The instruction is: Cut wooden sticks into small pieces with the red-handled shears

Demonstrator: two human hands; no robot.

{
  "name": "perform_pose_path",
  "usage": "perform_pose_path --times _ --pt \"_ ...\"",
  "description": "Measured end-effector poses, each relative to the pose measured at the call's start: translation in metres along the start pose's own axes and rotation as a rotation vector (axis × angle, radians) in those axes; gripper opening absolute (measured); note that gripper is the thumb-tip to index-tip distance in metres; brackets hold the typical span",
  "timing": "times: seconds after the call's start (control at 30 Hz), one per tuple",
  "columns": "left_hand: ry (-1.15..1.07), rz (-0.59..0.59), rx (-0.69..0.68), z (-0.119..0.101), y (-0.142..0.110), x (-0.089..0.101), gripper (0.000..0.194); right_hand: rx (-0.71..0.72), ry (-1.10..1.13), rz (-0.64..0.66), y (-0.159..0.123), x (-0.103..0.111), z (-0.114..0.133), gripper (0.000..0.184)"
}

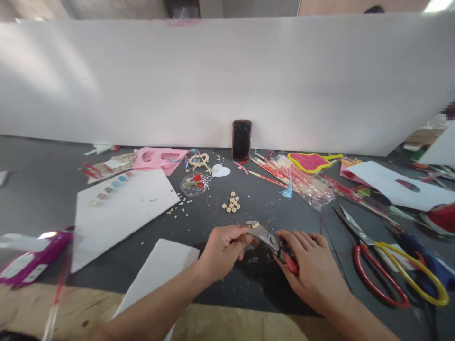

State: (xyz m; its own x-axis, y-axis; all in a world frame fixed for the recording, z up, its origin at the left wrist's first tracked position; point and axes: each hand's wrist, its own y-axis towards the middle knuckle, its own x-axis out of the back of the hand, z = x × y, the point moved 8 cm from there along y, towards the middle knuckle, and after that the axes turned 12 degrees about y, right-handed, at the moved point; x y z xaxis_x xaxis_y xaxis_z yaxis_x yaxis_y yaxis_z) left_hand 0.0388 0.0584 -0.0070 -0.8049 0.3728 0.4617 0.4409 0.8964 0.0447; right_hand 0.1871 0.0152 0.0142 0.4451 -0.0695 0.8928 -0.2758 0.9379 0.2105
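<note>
My right hand is wrapped round the red and black handles of a pair of pliers, whose grey jaws point left. At the tip of the jaws sits a small beige piece, too small to make out clearly. My left hand is closed, with thumb and fingers pinched by the jaw tip at this piece; its fingers hide part of it. Just beyond the hands lies a small heap of beige flower-shaped beads on the dark tabletop.
Scissors with red and yellow handles lie right, beside a blue tool. A phone leans on the white board. Patterned sticks lie behind right. White sheets and a purple glue gun are left.
</note>
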Motion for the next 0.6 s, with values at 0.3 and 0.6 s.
perform_pose_path --times 0.3,0.6 --pt "0.015 0.003 -0.001 -0.004 -0.001 0.001 0.027 -0.010 0.012 -0.009 -0.003 0.004 0.003 0.024" --pt "-0.184 -0.064 0.118 0.009 0.002 -0.002 0.015 0.000 -0.029 -0.046 0.002 0.002 0.000 0.031"
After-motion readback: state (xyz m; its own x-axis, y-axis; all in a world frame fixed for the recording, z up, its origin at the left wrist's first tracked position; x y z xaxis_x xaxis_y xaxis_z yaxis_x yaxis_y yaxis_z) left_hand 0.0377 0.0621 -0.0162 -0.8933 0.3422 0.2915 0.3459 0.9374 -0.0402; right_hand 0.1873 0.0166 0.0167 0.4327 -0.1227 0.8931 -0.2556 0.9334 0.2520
